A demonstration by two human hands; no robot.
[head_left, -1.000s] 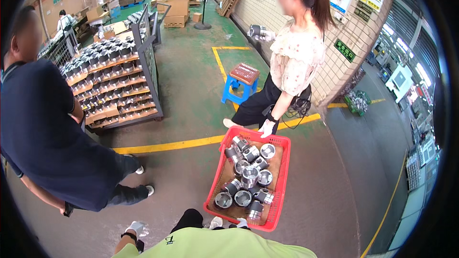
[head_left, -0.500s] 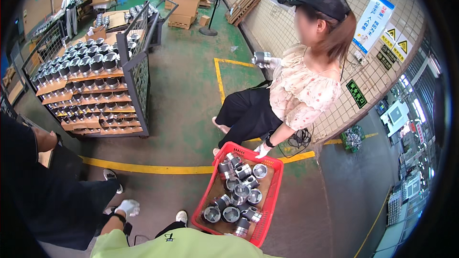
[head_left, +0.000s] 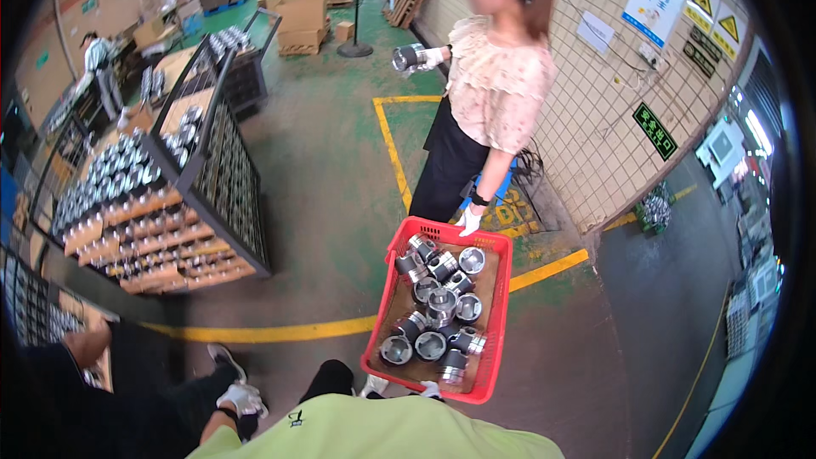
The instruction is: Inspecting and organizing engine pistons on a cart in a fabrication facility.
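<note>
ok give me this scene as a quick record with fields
left hand: white glove, at near rim of red basket, grip hidden
right hand: white glove, same rim, grip hidden
basket contents: metal cylinder parts, loose heap
co-worker: gloved hand on far rim; other hand holds one metal part
left side: rack of similar parts
</note>
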